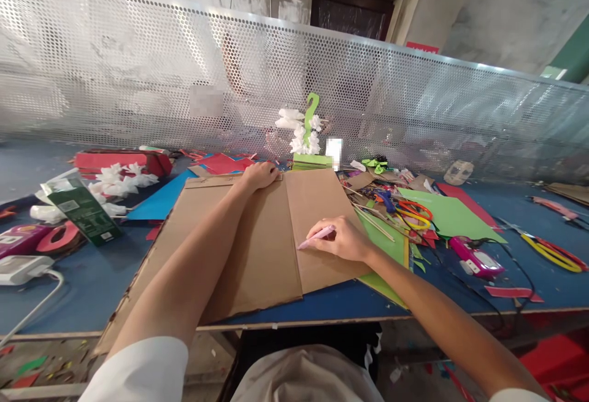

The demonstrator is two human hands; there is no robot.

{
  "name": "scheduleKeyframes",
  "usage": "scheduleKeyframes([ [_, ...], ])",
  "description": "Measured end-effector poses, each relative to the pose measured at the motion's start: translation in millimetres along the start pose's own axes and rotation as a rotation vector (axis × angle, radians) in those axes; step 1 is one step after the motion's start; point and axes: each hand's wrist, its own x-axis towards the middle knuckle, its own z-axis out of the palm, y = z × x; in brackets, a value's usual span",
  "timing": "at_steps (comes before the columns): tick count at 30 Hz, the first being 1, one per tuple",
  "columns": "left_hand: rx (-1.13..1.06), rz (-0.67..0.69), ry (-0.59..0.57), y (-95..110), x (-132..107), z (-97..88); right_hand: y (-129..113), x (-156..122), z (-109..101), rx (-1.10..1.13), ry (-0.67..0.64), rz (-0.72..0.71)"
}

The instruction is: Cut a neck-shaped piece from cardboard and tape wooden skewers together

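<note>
A large brown cardboard sheet (248, 255) lies on the blue table, reaching over its front edge at the left. Beside its straight right edge is a second, smooth piece of brown cardboard (315, 196). Near the far edge of the large sheet, my left hand (261, 175) presses down with bent fingers, holding the cardboard. My right hand (343, 239) pinches a pink pen (324, 234), its tip on the smooth piece close to where the two pieces meet. A light line runs along that edge.
White paper flowers (304, 135) on a green base stand behind the cardboard. To the right lie green paper (453, 212), orange-and-yellow scissors (416, 213), a magenta device (476, 258) with a black cable, and more scissors (547, 248). A green box (85, 208) stands left.
</note>
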Motion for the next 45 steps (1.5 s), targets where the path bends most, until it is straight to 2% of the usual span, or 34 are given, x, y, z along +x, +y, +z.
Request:
scheduleKeyframes([
  [6, -0.005, -0.005, 0.004, -1, 0, 0.5, 7, 1, -5, 0.028, 0.144, -0.01],
  [14, -0.016, -0.019, -0.008, 1, -1, -3.4, -2, 2, 2, -0.008, 0.033, 0.013],
  [21, -0.004, -0.023, -0.01, 3, -3, -4.8, 0, 1, -5, -0.053, 0.101, -0.018],
  [28, -0.02, -0.02, -0.003, 1, -1, -2.6, -3, 1, -2, -0.042, 0.044, -0.004],
  [32, -0.026, -0.027, -0.008, 1, -1, -2.9, 4, -1, -5, -0.02, 0.099, -0.003],
  [35, -0.032, -0.023, -0.004, 1, -2, -2.8, 11, 1, -10, 0.111, 0.155, -0.001],
  [41, -0.088, 0.019, 0.087, 2, -4, -4.9, 26, 7, -27, 0.319, 0.378, 0.015],
  [45, -0.185, 0.098, 0.136, 8, 1, -13.0, 40, 9, -34, 0.338, 0.374, 0.039],
])
